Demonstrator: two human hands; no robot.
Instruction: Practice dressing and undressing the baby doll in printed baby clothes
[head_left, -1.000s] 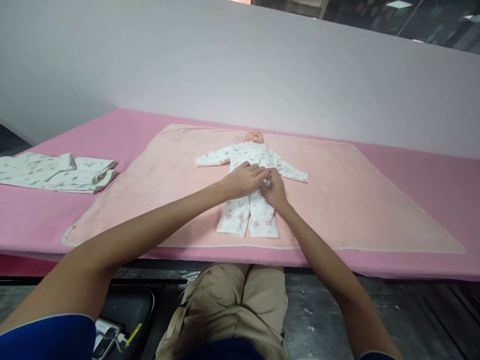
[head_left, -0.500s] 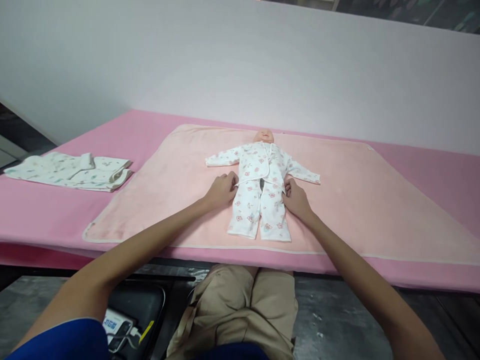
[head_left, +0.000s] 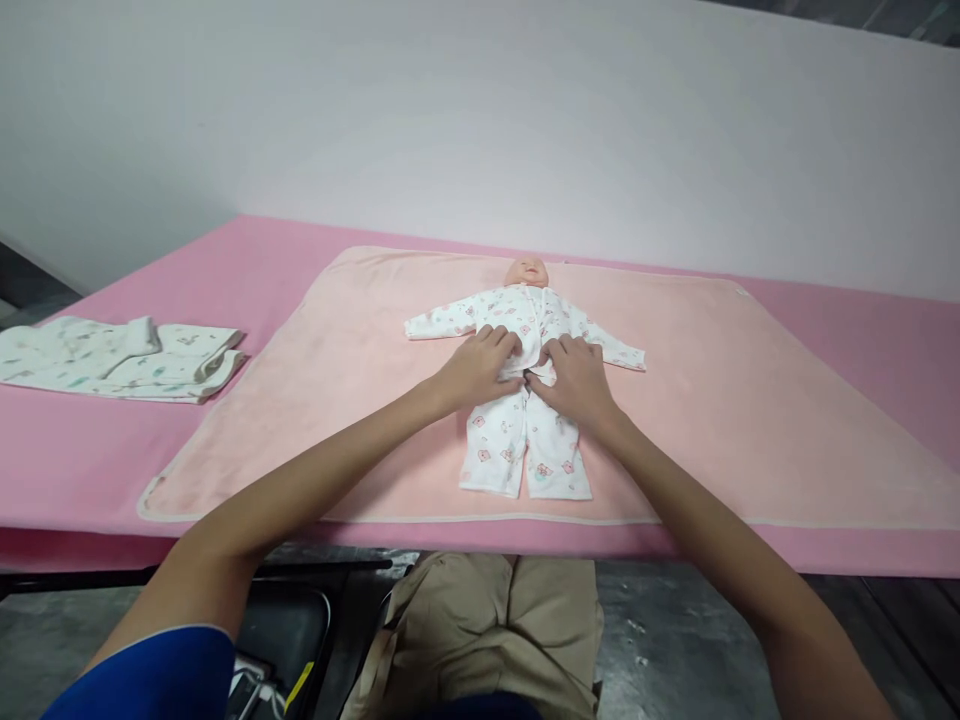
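A baby doll (head_left: 527, 271) lies on its back, dressed in a white patterned baby top (head_left: 457, 315) and matching trousers (head_left: 556, 455). Its sleeves stretch out to both sides. My left hand (head_left: 484, 365) rests over the waist from the left, fingers curled at the top's lower hem. From the other side my right hand (head_left: 576, 378) meets it, thumb and fingers closing on the cloth at the middle. The two thumbs nearly touch above the trouser opening. Both hands cover most of the waistband and the hem.
The doll lies on a peach blanket (head_left: 712, 420) with a pale edge, spread over a pink-covered table (head_left: 292, 245). A folded white patterned cloth (head_left: 124, 360) sits at the left. Behind stands a pale wall (head_left: 480, 120). A black chair (head_left: 289, 620) holding a device and cable is below left.
Both hands have moved inward from the sides of the trousers to the middle of the waist, onto the hem of the top. The view has shifted slightly.
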